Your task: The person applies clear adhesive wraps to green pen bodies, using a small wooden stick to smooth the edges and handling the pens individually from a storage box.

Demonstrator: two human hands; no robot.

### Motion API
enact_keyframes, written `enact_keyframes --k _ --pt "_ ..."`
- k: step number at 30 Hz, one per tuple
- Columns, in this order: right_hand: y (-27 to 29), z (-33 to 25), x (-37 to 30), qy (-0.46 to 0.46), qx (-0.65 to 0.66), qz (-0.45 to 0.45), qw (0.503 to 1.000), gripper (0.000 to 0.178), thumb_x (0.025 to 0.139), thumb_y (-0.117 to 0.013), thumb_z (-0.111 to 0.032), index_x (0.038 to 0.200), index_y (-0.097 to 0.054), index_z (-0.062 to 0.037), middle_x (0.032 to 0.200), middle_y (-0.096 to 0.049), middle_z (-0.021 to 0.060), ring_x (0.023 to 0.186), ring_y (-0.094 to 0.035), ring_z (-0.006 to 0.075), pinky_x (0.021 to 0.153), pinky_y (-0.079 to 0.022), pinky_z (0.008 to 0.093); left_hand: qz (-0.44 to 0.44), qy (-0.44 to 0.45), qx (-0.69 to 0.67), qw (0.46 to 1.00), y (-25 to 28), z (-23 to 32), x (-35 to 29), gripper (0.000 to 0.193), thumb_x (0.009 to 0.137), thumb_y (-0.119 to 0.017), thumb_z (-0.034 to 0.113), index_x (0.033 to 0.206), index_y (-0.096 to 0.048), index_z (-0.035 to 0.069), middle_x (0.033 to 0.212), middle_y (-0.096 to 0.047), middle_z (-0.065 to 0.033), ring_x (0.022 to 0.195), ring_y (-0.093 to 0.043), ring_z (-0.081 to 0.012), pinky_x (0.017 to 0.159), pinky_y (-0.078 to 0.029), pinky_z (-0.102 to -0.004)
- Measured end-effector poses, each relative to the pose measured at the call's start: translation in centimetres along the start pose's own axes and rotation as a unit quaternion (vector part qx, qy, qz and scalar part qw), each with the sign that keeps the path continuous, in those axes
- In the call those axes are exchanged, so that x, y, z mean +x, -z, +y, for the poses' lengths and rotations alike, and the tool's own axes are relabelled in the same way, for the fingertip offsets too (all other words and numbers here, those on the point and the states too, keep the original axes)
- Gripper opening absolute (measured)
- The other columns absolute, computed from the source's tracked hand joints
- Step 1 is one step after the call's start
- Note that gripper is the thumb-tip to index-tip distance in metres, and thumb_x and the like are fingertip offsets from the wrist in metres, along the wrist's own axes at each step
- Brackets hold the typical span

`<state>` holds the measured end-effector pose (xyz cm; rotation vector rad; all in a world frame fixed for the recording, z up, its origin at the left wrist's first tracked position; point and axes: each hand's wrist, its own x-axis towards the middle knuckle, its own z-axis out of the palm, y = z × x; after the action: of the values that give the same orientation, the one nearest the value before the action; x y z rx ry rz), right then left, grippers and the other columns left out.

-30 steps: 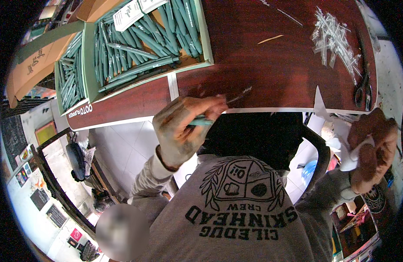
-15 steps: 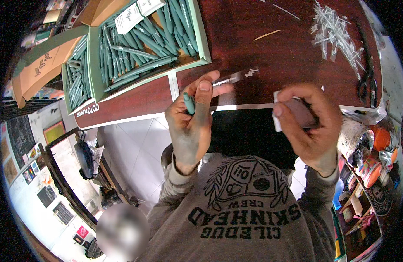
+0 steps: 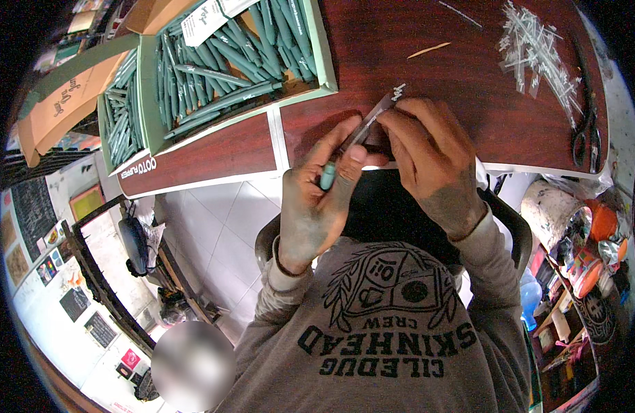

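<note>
My left hand (image 3: 314, 196) is closed around a dark green pen (image 3: 327, 176), whose rounded end pokes out between thumb and palm. Along the pen's far part lies a clear film strip (image 3: 381, 110) with white lettering, its free end rising past my fingertips. Curled fingers of my right hand (image 3: 431, 155) meet that strip from the right. What my right palm holds is hidden; a small white edge shows beside it. Beyond my left hand, an open green box (image 3: 328, 76) holds many similar pens, with a white card (image 3: 206, 22) on top.
Cut clear strips (image 3: 537, 51) lie heaped at the table's far right, with black-handled scissors (image 3: 584, 141) alongside. A thin tan sliver (image 3: 429, 49) rests on the dark red tabletop (image 3: 400, 65). Tubs and an orange container (image 3: 599, 220) stand low at the right.
My right hand has moved left from a spot well apart, where it held a flat grey-and-white piece, to the strip. My left hand shifted slightly right, and the strip now tilts more steeply.
</note>
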<state>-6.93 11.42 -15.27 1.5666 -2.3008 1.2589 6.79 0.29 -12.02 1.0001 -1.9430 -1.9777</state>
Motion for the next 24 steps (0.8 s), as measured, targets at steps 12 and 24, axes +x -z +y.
enact_keyframes --k 12,24 --pt "0.1 0.1 0.6 -0.013 -0.029 -0.046 0.998 0.023 0.081 -0.069 -0.002 0.104 -0.067 -0.0032 0.105 -0.06 0.0129 0.089 -0.063 0.031 0.076 -0.053 0.0392 -0.108 -0.338 0.433 0.829 5.6 2.0 4.3 0.038 0.085 -0.072 0.018 0.123 -0.067 0.018 0.075 -0.066 -0.0074 0.061 -0.063 -0.0223 0.051 -0.05 -0.0326" --pt "0.8 0.8 0.5 -0.057 0.01 -0.101 0.993 0.026 0.082 -0.071 -0.003 0.107 -0.069 -0.0089 0.109 -0.064 0.013 0.093 -0.068 0.0312 0.076 -0.058 0.0383 -0.261 -0.356 0.402 0.802 6.7 1.4 8.3 0.046 0.078 -0.062 0.006 0.123 -0.058 0.013 0.088 -0.068 -0.0108 0.081 -0.067 -0.0331 0.074 -0.052 -0.0438"
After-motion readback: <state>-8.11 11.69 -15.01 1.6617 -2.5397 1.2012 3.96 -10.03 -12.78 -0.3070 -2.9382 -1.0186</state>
